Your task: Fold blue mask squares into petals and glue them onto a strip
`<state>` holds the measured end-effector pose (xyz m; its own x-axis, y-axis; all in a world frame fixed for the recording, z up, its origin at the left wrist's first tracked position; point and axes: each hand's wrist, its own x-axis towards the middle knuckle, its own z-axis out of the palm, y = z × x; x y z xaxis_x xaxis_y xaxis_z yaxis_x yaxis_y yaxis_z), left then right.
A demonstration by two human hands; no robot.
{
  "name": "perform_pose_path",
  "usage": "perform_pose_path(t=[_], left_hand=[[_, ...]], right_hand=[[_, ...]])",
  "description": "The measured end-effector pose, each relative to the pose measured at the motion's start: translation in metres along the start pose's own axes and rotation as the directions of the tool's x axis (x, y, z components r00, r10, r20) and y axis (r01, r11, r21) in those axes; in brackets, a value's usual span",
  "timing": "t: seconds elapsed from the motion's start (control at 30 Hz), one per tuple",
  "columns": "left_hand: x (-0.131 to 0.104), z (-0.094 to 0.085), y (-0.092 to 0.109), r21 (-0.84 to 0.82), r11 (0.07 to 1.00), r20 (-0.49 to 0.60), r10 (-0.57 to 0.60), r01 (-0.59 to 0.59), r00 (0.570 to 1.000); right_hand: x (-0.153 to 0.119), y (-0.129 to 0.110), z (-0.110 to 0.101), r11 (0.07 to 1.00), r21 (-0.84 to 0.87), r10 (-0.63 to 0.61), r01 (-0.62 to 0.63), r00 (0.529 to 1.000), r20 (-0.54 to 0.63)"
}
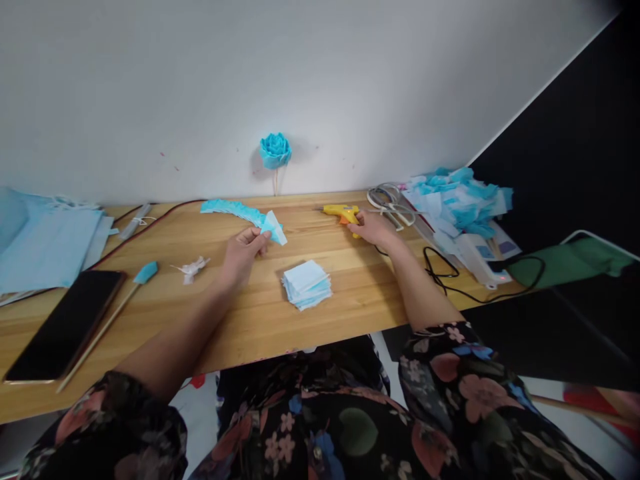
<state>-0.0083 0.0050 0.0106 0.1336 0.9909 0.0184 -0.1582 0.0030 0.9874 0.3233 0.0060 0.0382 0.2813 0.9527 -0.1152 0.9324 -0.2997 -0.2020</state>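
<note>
My left hand [243,253] pinches a folded blue-and-white piece of mask fabric [274,229] above the table. Just behind it runs a curved row of overlapping blue folded petals [233,210]. My right hand [373,228] is wrapped round the handle of a yellow glue gun [341,211], whose nozzle points left. Between my forearms lies a stack of cut blue-and-white fabric squares [307,285]. A wooden stick with a blue bud-shaped tip [146,273] rests on the left. Against the wall stands a finished-looking blue fabric flower [275,151] on a thin stem.
At the left are a black phone [65,327], a pile of blue face masks [47,240] and a scrap of white material [193,269]. On the right, a heap of blue and white scraps [463,200], scissors [393,207], a white power strip [483,260] and a black cable [440,267].
</note>
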Motion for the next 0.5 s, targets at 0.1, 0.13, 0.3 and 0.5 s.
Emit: perform_pose_path(t=[0.1,0.13,0.3,0.5], left_hand=[[0.001,-0.001,-0.001,-0.033,0.999,-0.006,-0.002,0.001,1.000],[0.002,-0.002,-0.002,-0.044,0.999,-0.010,-0.004,0.003,1.000],[0.003,-0.002,-0.004,-0.098,0.995,-0.010,-0.036,0.035,0.999],[0.003,-0.001,-0.004,-0.142,0.990,0.022,-0.014,0.017,1.000]], right_hand=[[-0.001,-0.001,0.002,0.993,0.110,0.030,-0.032,0.999,0.018],[-0.003,0.000,0.002,0.990,0.138,0.034,-0.037,0.999,0.023],[-0.012,0.004,-0.003,0.919,0.383,-0.029,0.096,0.984,-0.178],[-0.028,-0.006,-0.035,0.480,0.828,-0.076,0.288,0.955,-0.288]])
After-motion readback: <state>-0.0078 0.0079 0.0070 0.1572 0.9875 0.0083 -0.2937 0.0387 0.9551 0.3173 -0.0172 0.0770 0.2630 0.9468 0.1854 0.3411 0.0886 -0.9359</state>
